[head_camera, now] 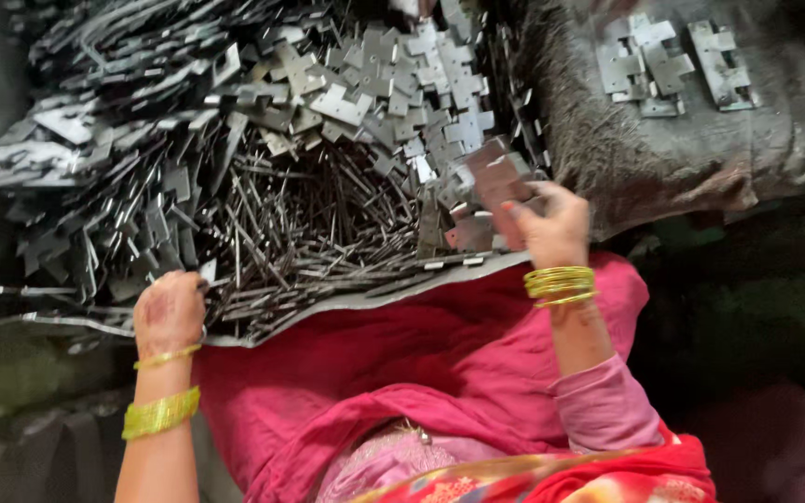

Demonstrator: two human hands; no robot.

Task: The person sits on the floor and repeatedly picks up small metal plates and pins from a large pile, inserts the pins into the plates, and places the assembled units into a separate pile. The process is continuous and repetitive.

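Note:
My right hand (549, 224) is raised over the heap and grips a grey metal hinge plate (500, 177) between thumb and fingers. My left hand (170, 312) rests curled on the near edge of a pile of thin metal pins (319, 224); its fingers seem to pinch a pin, though what they hold is hard to make out. Behind the pins lies a heap of flat hinge plates (393, 84). Both wrists wear yellow bangles.
A dark cloth-covered block (682, 149) at the right carries several assembled hinges (668, 65). The parts lie on a grey sheet (365, 300) that ends at my pink-clothed lap (402, 373). More long metal strips are stacked at the far left (67, 130).

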